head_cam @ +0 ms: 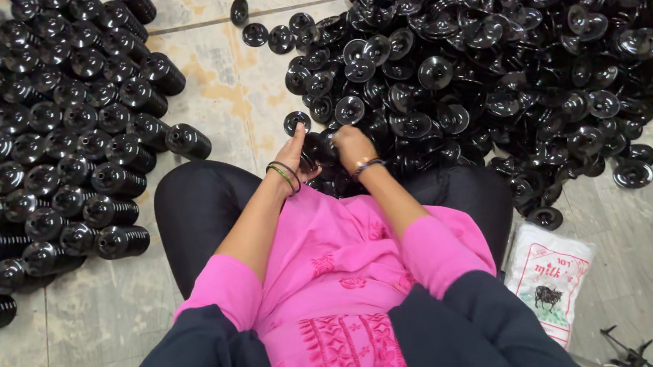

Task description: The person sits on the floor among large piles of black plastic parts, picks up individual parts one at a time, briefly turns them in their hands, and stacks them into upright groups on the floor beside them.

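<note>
Black disc held at pile edge.
One disc (319,148) is gripped by closed right hand (352,144) fingers, steadied by flat-open left hand (295,153); loose pile (497,72) at 1 o'clock.

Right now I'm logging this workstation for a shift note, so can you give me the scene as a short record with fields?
setting: tiled floor, person seated, seen from above
left hand: open palm against a black disc-shaped part
right hand: grip closed on the same part
loose pile: black disc-shaped parts, ahead and to the right
stacked rolls: black stacks lying in rows on the left
other: white printed bag at the right
</note>
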